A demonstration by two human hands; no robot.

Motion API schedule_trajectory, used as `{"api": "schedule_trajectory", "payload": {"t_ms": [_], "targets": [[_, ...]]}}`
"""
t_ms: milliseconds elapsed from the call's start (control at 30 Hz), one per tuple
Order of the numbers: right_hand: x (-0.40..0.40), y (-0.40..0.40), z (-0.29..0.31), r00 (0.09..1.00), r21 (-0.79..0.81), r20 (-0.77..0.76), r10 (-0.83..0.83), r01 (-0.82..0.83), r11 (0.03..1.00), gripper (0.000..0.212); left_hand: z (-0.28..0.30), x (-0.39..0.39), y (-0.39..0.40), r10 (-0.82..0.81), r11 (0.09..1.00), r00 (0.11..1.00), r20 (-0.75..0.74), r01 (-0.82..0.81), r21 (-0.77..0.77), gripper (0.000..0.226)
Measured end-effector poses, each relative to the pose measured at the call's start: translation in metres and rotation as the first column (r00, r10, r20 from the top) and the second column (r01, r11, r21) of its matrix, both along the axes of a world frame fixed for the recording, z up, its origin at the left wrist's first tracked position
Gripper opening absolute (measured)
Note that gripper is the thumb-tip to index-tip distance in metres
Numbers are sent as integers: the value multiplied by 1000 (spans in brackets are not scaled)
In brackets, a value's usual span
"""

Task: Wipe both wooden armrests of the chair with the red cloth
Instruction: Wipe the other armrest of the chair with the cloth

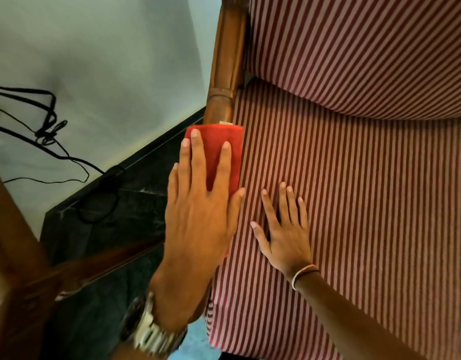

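Observation:
The chair's left wooden armrest (225,74) runs from the top of the view down toward me, beside the red-and-white striped seat cushion (367,203). A folded red cloth (213,137) lies on the armrest's near part. My left hand (198,216), with a wristwatch, presses flat on the cloth with its fingers spread. It hides the wood below it. My right hand (284,229) rests flat on the seat cushion just right of the cloth, fingers apart and holding nothing. The other armrest is out of view.
The striped back cushion (354,48) fills the upper right. Left of the chair is a pale wall (94,61) with black cables (47,126) trailing down to a dark floor strip (115,216). A blurred wooden bar (68,271) crosses the lower left.

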State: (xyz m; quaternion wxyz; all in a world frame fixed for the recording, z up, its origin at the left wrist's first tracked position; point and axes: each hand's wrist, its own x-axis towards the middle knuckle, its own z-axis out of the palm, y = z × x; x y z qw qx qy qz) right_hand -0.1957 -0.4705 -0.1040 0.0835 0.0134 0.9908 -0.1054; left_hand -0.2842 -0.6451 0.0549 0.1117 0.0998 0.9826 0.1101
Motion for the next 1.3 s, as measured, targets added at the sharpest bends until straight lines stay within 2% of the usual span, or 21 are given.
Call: {"api": "schedule_trajectory", "payload": {"t_ms": [67, 133, 367, 467, 633, 833, 933, 1167, 1300], "targets": [[-1, 0, -6, 1000, 25, -18, -2, 2, 1000, 71, -16, -7, 5, 22, 999, 999, 35, -20, -44, 75], [-1, 2, -11, 999, 35, -36, -2, 3, 999, 71, -23, -14, 8, 33, 998, 999, -4, -33, -54, 74], [0, 4, -17, 999, 42, -49, -1, 4, 999, 72, -28, -46, 12, 7, 1000, 999, -50, -5, 27, 75], [0, 5, -19, 999, 27, -51, -8, 9, 1000, 72, -27, -12, 6, 27, 999, 997, -69, -26, 26, 75], [1, 4, -21, 998, 25, -57, -19, 20, 999, 72, -35, 45, -15, -27, 996, 999, -44, 23, -83, 73], [2, 3, -23, 996, 29, -84, -28, 30, 999, 72, -28, -34, 12, -5, 1000, 999, -39, 4, -10, 91], [3, 2, -24, 996, 21, -86, -24, 26, 999, 72, -27, -70, 22, 5, 1000, 998, -61, -4, 8, 92], [3, 2, -24, 996, 25, -89, -32, 34, 999, 72, -32, 11, -4, -48, 998, 995, -90, 44, -49, 89], [3, 1, -27, 995, 37, -91, -32, 35, 999, 71, -30, -28, 4, -36, 999, 997, -65, 36, -10, 96]]}}
